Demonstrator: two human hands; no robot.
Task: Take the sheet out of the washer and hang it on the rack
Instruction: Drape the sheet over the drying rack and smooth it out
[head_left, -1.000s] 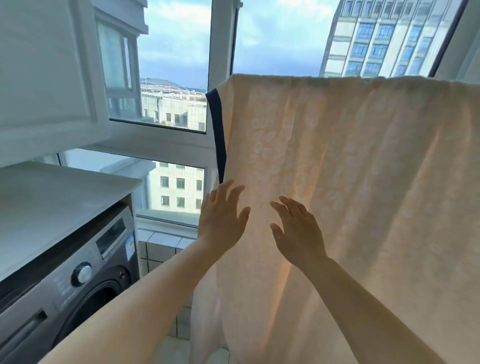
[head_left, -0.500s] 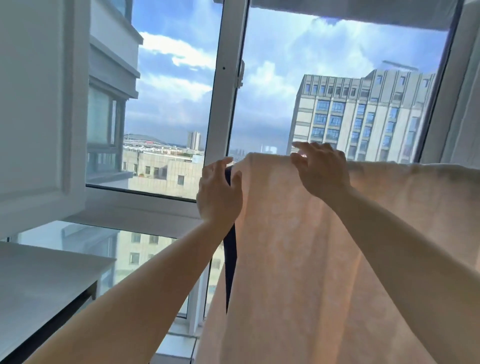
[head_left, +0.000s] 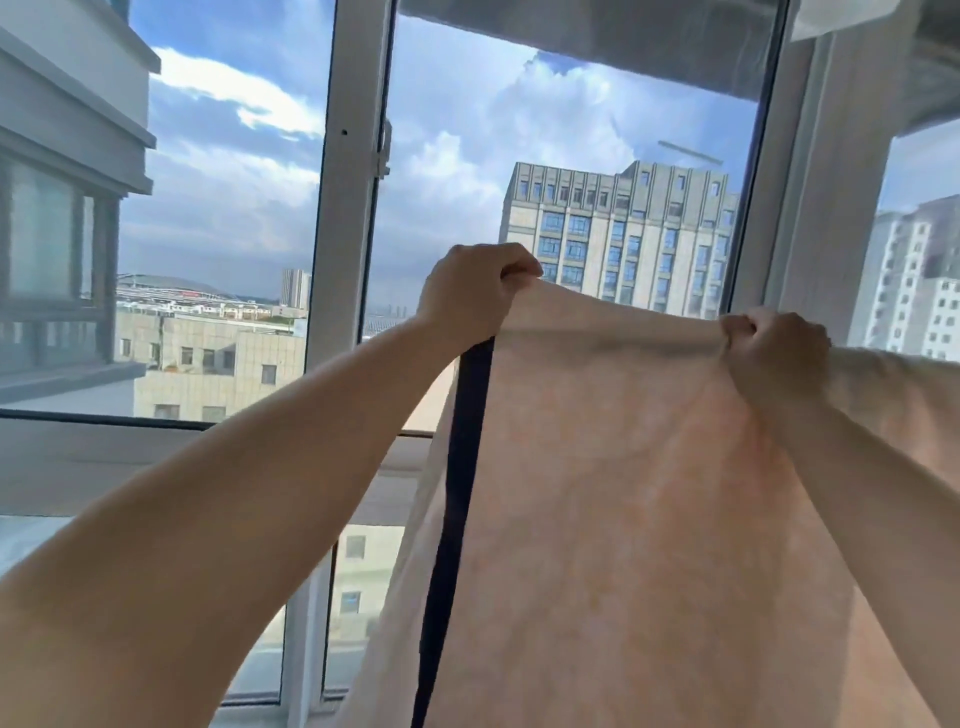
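A pale peach sheet (head_left: 623, 493) with a dark navy edge band (head_left: 457, 467) hangs in front of the window, draped over a rail that the cloth hides. My left hand (head_left: 472, 291) grips the sheet's top edge at its left corner, just above the navy band. My right hand (head_left: 774, 348) grips the top fold further right, bunching the cloth. Between the two hands the top edge is stretched taut. The sheet runs on to the right past my right arm. The washer is out of view.
White window frames (head_left: 348, 218) stand right behind the sheet, with buildings and cloudy sky outside. A white sill (head_left: 156, 467) runs low on the left. A grey overhang (head_left: 649, 36) crosses the top.
Both hands rose from the sheet's face to its top edge and closed on it. My right hand has moved further right, spreading the cloth. The view tilted up, losing the washer.
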